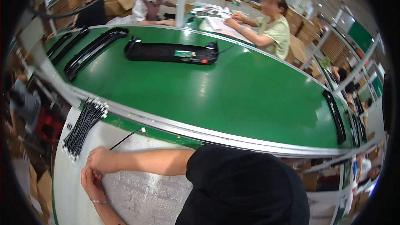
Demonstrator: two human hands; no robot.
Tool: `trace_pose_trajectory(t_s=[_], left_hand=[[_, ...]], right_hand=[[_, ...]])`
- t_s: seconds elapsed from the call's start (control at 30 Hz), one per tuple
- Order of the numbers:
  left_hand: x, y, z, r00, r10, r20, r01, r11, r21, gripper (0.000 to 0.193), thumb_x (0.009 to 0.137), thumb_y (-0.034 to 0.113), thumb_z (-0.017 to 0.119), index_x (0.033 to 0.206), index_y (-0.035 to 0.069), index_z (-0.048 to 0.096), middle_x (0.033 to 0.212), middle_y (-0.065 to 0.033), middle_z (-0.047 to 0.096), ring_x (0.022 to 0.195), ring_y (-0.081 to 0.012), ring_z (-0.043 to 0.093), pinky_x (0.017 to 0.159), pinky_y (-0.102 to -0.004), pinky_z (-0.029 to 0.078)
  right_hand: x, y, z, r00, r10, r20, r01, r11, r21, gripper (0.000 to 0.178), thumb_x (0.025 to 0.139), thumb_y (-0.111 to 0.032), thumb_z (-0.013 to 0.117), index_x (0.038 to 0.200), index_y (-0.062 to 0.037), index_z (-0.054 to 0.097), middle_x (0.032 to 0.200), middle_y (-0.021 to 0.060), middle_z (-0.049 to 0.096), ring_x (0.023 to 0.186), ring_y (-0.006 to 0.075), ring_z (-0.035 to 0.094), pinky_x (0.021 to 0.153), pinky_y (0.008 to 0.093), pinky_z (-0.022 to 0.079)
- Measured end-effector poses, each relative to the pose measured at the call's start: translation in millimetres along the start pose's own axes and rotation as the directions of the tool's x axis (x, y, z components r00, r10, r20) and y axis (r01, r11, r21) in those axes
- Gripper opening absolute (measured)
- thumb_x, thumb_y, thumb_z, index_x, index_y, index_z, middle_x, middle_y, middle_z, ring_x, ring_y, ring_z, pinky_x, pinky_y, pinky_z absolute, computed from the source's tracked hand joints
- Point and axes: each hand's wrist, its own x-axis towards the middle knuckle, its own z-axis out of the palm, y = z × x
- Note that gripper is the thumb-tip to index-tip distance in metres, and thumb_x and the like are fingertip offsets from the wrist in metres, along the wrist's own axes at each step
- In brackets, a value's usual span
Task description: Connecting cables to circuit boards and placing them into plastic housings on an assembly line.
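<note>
A short black cable (126, 138) with a white connector at its free end sticks out of my right hand (103, 161), which is closed around it. Just below, my left hand (92, 182) presses up against the right one, its fingers curled. What sits between those left fingers is hidden. Beyond both hands lies a bundle of black cables (84, 128) with white plugs at both ends, resting on the pale worktable (143, 196).
A green conveyor belt (233, 96) with a metal rail (166, 127) runs past the worktable. On it lie a long black housing (166, 53) with a small green circuit board (184, 53), a curved black housing (93, 53) and more black parts at both ends. Co-workers sit across the belt.
</note>
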Motion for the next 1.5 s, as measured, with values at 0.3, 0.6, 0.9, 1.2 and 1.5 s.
trace_pose_trajectory(t_s=[0.3, 0.6, 0.9, 1.2, 1.5], left_hand=[[13, -11, -5, 0.990, 0.130, 0.058, -0.131, 0.991, 0.005, 0.011, 0.095, 0.017, 0.051, 0.091, 0.007, 0.051, 0.073, 0.0012, 0.050, 0.062, -0.0066, 0.044, 0.055, -0.0193, 0.037], [15, -11, -19, 0.976, 0.207, -0.064, -0.181, 0.942, 0.283, 0.025, 0.095, 0.026, 0.052, 0.076, 0.011, 0.046, 0.061, 0.0039, 0.046, 0.052, -0.0034, 0.039, 0.047, -0.0172, 0.031], [-7, 12, 9, 0.992, 0.056, -0.116, -0.025, 0.967, 0.253, 0.013, 0.090, 0.011, 0.053, 0.090, -0.002, 0.058, 0.082, -0.0098, 0.057, 0.072, -0.0176, 0.052, 0.070, -0.0320, 0.048], [13, -14, -13, 0.978, 0.207, -0.007, -0.191, 0.915, 0.354, 0.014, 0.091, 0.017, 0.058, 0.083, 0.007, 0.053, 0.067, 0.0035, 0.050, 0.059, -0.0037, 0.042, 0.052, -0.0173, 0.035], [7, -10, -6, 0.981, 0.192, -0.029, -0.169, 0.916, 0.363, 0.008, 0.090, 0.010, 0.058, 0.086, 0.005, 0.054, 0.068, 0.0029, 0.052, 0.059, -0.0045, 0.045, 0.052, -0.0182, 0.038]], right_hand=[[0, 8, 8, 0.987, 0.131, 0.089, -0.137, 0.988, 0.070, 0.011, 0.065, -0.016, 0.063, 0.064, -0.0046, 0.063, 0.072, 0.0110, 0.065, 0.073, 0.0294, 0.063, 0.066, 0.0394, 0.050], [8, 5, 5, 0.938, 0.236, 0.255, -0.308, 0.904, 0.298, 0.013, 0.070, -0.017, 0.060, 0.067, -0.0048, 0.063, 0.069, 0.0141, 0.063, 0.069, 0.0355, 0.061, 0.063, 0.0450, 0.047], [3, 18, 10, 0.951, 0.199, 0.235, -0.267, 0.915, 0.304, 0.008, 0.068, -0.014, 0.063, 0.067, -0.0058, 0.064, 0.067, 0.0123, 0.063, 0.073, 0.0345, 0.060, 0.065, 0.0444, 0.046], [-1, 21, 1, 0.919, 0.229, 0.322, -0.339, 0.876, 0.344, 0.010, 0.068, -0.015, 0.064, 0.071, -0.0059, 0.065, 0.072, 0.0124, 0.064, 0.075, 0.0335, 0.062, 0.066, 0.0438, 0.047], [2, 23, -3, 0.910, 0.228, 0.346, -0.347, 0.877, 0.334, 0.009, 0.069, -0.015, 0.065, 0.074, -0.0074, 0.065, 0.073, 0.0120, 0.065, 0.075, 0.0326, 0.062, 0.066, 0.0433, 0.047]])
